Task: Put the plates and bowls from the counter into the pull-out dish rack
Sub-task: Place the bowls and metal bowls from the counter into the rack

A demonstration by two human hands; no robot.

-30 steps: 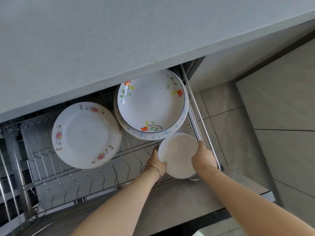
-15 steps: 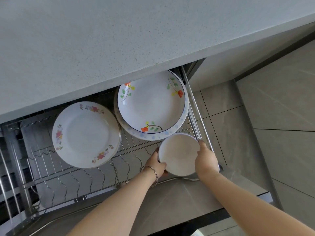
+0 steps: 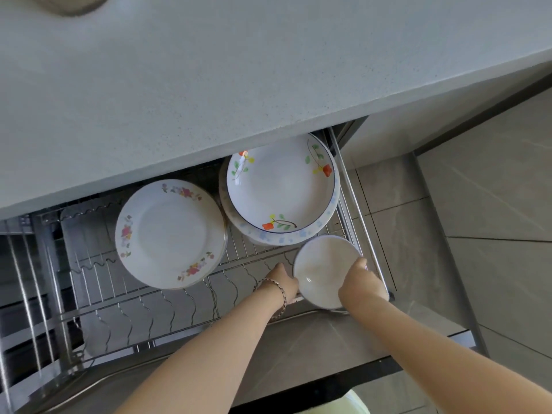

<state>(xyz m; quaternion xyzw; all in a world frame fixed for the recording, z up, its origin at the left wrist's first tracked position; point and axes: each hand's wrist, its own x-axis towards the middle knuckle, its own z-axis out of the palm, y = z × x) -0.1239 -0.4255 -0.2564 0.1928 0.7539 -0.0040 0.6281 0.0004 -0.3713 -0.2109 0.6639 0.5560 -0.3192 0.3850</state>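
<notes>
Both hands are on the white bowl (image 3: 324, 270) at the front right corner of the pull-out dish rack (image 3: 143, 303). The left hand (image 3: 282, 280), bracelet (image 3: 279, 289) on its wrist, holds the bowl's left side, fingers tucked out of sight beneath it. The right hand (image 3: 363, 286) grips the right rim, thumb hooked over the edge. The bowl sits open side up and slightly tilted. I cannot tell whether it touches the wires. Just behind it, a deep plate with orange flowers (image 3: 282, 183) lies on a blue-patterned plate (image 3: 301, 234), partly tucked under the surface (image 3: 209, 70). To the left, a stack of pink-flowered plates (image 3: 170, 233) rests flat on the rack, just beside that pair. Grey floor tiles (image 3: 493, 204) run along the right.
</notes>
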